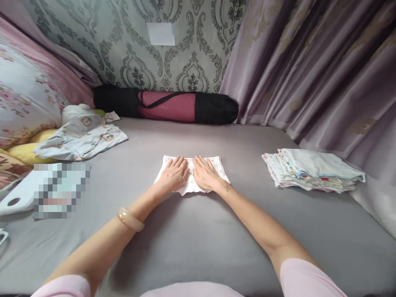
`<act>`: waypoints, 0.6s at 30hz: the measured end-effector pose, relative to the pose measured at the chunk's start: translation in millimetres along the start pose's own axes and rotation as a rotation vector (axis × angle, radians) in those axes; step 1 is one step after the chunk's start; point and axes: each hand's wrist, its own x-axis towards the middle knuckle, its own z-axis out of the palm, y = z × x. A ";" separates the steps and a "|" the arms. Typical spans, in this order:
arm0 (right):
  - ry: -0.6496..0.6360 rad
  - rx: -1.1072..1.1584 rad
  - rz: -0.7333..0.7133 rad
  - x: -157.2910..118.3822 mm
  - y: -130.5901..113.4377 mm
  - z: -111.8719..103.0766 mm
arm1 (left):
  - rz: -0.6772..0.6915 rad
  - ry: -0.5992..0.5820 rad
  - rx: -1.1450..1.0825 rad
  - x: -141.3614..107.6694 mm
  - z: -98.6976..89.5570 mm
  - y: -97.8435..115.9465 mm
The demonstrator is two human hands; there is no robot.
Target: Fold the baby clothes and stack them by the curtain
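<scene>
A small white cloth garment [191, 187] with a faint print lies flat and folded in front of me; its exact kind is partly hidden under my hands. My left hand [175, 173] presses flat on its left half, fingers stretched forward. On the right half rests my right hand [206, 173], also flat with fingers extended. The thumbs are a small gap apart over the middle of the cloth. To the right sits a stack of folded printed clothes [314, 170], apart from both hands.
Grey sheet [192, 247] covers the bed. Printed light clothing [89, 138] lies at left, near a floral pillow [27, 90]. A white board with a hole [27, 189] adjoins a blurred-out item [62, 192]. A black and maroon bag [167, 105] lies along the wall; curtains [278, 62] hang right.
</scene>
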 end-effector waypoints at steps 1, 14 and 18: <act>0.016 -0.005 0.004 -2.4 2.3 -1.1 | -0.015 0.021 0.008 -2.1 -1.4 -2.0; -0.033 0.008 0.064 -13.0 22.7 -6.3 | -0.096 -0.003 -0.003 -10.4 -4.4 -17.2; -0.017 -0.034 0.144 -16.5 31.8 -7.1 | -0.165 -0.040 -0.020 -11.9 -3.0 -23.6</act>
